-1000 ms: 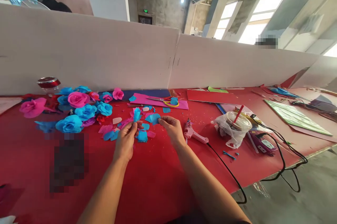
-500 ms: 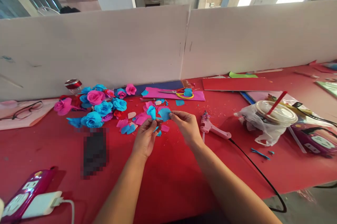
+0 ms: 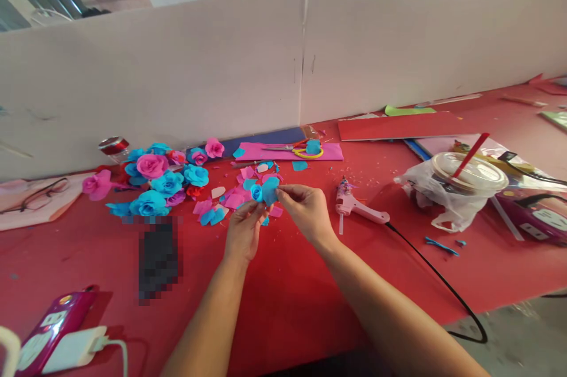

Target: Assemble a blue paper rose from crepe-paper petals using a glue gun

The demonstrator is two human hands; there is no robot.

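Observation:
Between the fingers of my left hand [image 3: 243, 230] is a small rolled blue paper flower [image 3: 256, 192], its spiral centre facing me. My right hand [image 3: 305, 211] pinches a blue paper petal [image 3: 270, 191] by its right edge. The petal's left side meets the flower; whether it is stuck there I cannot tell. Behind and below the hands lie loose pink petals [image 3: 234, 197] and blue petals [image 3: 213, 215]. A pink glue gun [image 3: 361, 210] rests on the table to the right of my right hand.
Finished blue and pink paper flowers [image 3: 150, 203] are heaped at the left. Scissors [image 3: 305, 151] lie on pink paper at the back. A bagged cup [image 3: 469, 173] with a red straw stands right. The glue gun's black cord [image 3: 436, 279] runs to the front edge. A power strip [image 3: 53, 327] lies front left.
My right hand has brought the petal left against the flower. The flower has been tilted so its spiral centre now shows. The camera view has shifted slightly.

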